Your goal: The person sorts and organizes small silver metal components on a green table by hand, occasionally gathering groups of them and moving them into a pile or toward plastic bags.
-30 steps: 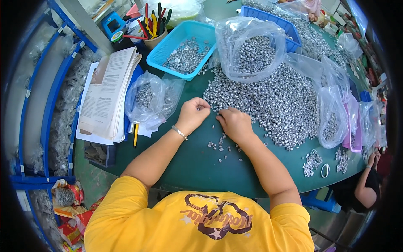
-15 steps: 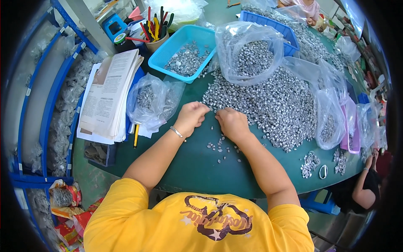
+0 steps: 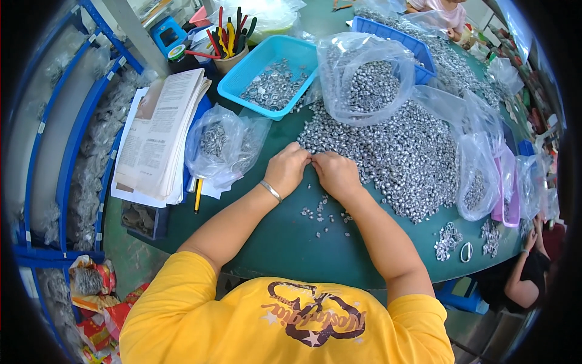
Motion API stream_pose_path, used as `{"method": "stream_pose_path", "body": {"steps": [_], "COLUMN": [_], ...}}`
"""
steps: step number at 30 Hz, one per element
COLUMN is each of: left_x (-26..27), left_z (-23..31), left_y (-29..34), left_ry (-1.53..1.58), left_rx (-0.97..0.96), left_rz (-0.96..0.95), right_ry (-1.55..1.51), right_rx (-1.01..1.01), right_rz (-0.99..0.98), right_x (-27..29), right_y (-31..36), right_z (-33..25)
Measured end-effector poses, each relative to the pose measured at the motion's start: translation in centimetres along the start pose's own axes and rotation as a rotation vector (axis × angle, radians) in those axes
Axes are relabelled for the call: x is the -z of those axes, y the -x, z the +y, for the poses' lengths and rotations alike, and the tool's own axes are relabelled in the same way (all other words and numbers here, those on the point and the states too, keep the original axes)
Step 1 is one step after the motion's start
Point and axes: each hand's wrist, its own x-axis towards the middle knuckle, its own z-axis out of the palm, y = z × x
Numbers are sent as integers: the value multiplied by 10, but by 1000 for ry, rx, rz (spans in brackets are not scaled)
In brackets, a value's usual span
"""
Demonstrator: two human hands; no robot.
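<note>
My left hand (image 3: 287, 169) and my right hand (image 3: 337, 174) meet fingertip to fingertip at the near left edge of a big heap of small silver metal pieces (image 3: 406, 161). Both are closed in a pinch. Whatever lies between the fingertips is too small and too hidden to name. Just below the hands, several loose metal pieces (image 3: 319, 213) are scattered on the green table (image 3: 285, 252). A clear plastic bag (image 3: 330, 91) holding more of the pieces rests on the far side of the heap.
A light-blue basket (image 3: 227, 91) of metal parts stands beyond my left hand, near a cup of pliers (image 3: 230, 59). At left lie a parts bag (image 3: 245, 130) and papers (image 3: 160, 130). A blue crate (image 3: 418, 45) stands farther back. Other people (image 3: 524, 282) sit at right and far side.
My left hand has moved right, so its fingertips now touch those of my right hand; a small gap parted them before. The whole view has shifted slightly.
</note>
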Motion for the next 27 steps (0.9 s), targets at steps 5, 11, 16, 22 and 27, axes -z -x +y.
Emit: {"method": "stream_pose_path", "body": {"steps": [5, 11, 16, 22, 27], "left_x": [12, 20, 5, 31, 33], "left_z": [-12, -20, -2, -16, -7], "left_y": [7, -2, -4, 2, 11], "left_ry": [408, 586, -12, 1110, 696], "left_rx": [365, 600, 163, 846, 685], "left_rz": [19, -60, -98, -235, -295], "right_ry": [-1113, -469, 68, -1635, -615], "right_rx": [-499, -56, 117, -514, -382], "right_rz": [-114, -51, 87, -204, -149], "right_x": [24, 19, -3, 61, 54], "right_y": [-5, -13, -12, 9, 22], "right_z": [10, 0, 3, 41, 25]}}
